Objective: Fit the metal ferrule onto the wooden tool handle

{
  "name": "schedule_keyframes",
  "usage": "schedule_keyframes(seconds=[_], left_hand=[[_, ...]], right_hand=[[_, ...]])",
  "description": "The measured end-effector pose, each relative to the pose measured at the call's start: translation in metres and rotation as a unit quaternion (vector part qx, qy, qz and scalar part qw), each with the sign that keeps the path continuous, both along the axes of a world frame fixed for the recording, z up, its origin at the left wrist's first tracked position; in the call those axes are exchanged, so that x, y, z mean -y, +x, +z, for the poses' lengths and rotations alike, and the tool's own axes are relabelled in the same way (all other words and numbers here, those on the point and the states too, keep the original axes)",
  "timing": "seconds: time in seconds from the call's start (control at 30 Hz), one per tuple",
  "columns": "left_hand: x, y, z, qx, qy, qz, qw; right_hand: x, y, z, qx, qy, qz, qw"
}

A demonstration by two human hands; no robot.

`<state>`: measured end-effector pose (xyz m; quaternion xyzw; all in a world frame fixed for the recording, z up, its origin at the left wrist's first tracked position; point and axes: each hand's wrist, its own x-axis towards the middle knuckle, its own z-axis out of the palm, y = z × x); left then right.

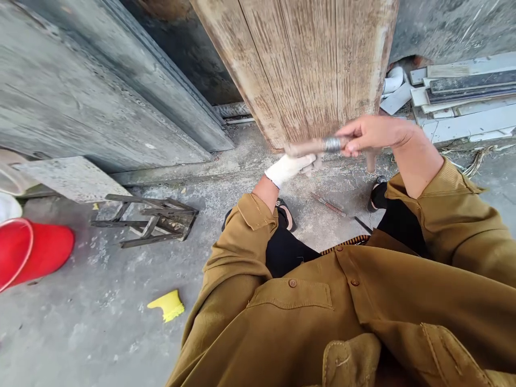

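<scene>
A wooden tool [304,148] with a stick-like handle and metal wire wound round its middle is held across in front of me, slightly blurred. My right hand [368,133], bare, grips it just right of the wire. A wooden peg [371,161] hangs below that hand; how it joins the tool is hidden. My left hand [292,169], in a white glove, is closed at the tool's left end, its fingertips smeared by motion. Just beyond both hands stands a worn plank panel [298,70] with patchy brown and pale paint, leaning at the wall.
A thin rusty tool [330,206] lies on the concrete between my feet. To the left are a small wooden stool [151,219] on its side, a red bucket [48,250] and a yellow scrap [168,305]. Stacked boards [467,97] and a white pipe elbow [394,79] lie right.
</scene>
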<state>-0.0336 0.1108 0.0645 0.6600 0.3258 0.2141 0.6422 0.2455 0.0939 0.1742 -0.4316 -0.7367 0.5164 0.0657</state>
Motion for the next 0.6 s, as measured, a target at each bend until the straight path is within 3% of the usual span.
schedule_keyframes(seconds=[0.07, 0.13, 0.23, 0.33, 0.43, 0.53, 0.6], left_hand=[[-0.004, 0.001, -0.002, 0.019, -0.014, 0.001, 1.0], [-0.005, 0.004, -0.006, 0.008, -0.005, -0.011, 1.0], [-0.002, 0.01, -0.009, -0.051, 0.039, -0.076, 0.995], [-0.002, 0.015, -0.007, -0.104, 0.093, -0.119, 0.983], [-0.008, 0.016, -0.002, -0.157, 0.158, -0.099, 0.97], [-0.016, 0.014, 0.001, -0.199, 0.207, -0.078, 0.955], [-0.02, 0.012, 0.0, -0.199, 0.204, -0.083, 0.955]], right_hand=[[-0.013, 0.0, -0.003, -0.045, 0.05, -0.104, 0.992], [-0.025, -0.003, -0.021, -0.048, 0.084, -0.187, 0.978], [-0.038, -0.008, -0.059, 0.056, 0.102, -0.254, 0.96], [-0.042, -0.012, -0.083, 0.258, 0.122, -0.172, 0.943], [-0.038, -0.012, -0.086, 0.373, 0.122, -0.063, 0.918], [-0.028, -0.011, -0.077, 0.386, 0.015, 0.07, 0.92], [-0.019, -0.008, -0.068, 0.328, -0.076, 0.158, 0.928]])
